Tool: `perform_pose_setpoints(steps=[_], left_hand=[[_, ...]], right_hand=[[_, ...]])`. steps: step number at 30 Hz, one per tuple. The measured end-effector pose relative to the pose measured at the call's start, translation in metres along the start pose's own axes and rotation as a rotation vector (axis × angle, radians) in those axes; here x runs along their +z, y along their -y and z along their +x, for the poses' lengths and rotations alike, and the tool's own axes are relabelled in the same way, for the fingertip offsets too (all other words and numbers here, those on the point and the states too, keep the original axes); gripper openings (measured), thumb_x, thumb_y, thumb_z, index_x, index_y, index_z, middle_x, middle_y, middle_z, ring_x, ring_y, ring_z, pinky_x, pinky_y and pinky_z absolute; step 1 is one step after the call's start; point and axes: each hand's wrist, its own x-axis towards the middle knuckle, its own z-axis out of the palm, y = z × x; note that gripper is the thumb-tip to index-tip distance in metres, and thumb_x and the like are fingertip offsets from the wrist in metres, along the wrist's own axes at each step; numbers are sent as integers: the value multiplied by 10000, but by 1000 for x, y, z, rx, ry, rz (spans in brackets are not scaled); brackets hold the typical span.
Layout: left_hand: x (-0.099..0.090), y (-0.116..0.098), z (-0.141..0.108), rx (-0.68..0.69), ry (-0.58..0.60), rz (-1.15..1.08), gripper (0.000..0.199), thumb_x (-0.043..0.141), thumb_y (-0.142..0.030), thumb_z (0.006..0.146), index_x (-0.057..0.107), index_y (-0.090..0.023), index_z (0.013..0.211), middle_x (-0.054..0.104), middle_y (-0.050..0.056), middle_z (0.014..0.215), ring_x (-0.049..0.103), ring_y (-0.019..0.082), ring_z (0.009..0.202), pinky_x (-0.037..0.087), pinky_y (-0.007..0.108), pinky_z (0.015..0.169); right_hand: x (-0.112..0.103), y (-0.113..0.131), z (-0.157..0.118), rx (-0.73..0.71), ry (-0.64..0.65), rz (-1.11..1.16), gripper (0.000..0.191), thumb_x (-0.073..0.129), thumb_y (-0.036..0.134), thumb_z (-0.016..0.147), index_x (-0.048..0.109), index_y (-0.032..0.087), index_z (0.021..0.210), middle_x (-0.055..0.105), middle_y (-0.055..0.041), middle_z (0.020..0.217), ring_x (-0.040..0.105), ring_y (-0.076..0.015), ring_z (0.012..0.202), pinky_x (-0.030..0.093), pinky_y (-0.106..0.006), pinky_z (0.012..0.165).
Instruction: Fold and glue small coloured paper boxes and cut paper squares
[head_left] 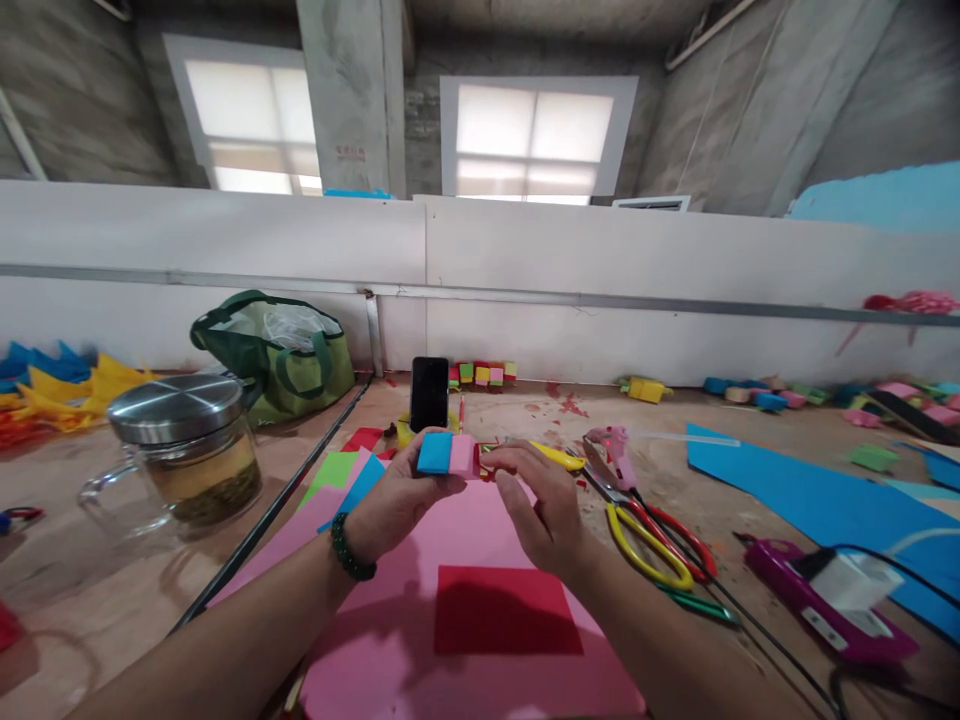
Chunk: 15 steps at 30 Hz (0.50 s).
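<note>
My left hand [401, 500], with a dark green bead bracelet on its wrist, grips a row of small folded paper blocks. A blue block [435, 454] and a pink block [461, 456] show clearly, with red at the right end. My right hand [541, 505] is at that red end, its fingertips bent towards it and its thumb apart; whether they touch it is hard to tell. Below the hands lie large pink sheets [405, 600] with a red rectangular piece [502, 610] on top. Blue and green sheets stick out beside my left wrist.
Scissors [652, 545] and a pink glue gun [619, 455] lie right, near a purple power strip [825, 600] and blue sheets [810, 500]. A phone [430, 393] stands ahead, beside small coloured blocks [487, 374]. Left are a lidded glass teapot [187, 450] and green bag [300, 365].
</note>
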Motion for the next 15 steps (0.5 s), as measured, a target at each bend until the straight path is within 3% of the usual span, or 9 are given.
perform_pose_setpoints(steps=[15], left_hand=[[-3,-1,1,-5,108,-57,377,749,-28,665,615,-197,975,698,9,899,644,140,845,473,247,800]], right_hand=[[2,-1,0,-84,54,-68,262,457,99,886,642,184,1051,691,-73,949,632,-179,872,522,-317,763]])
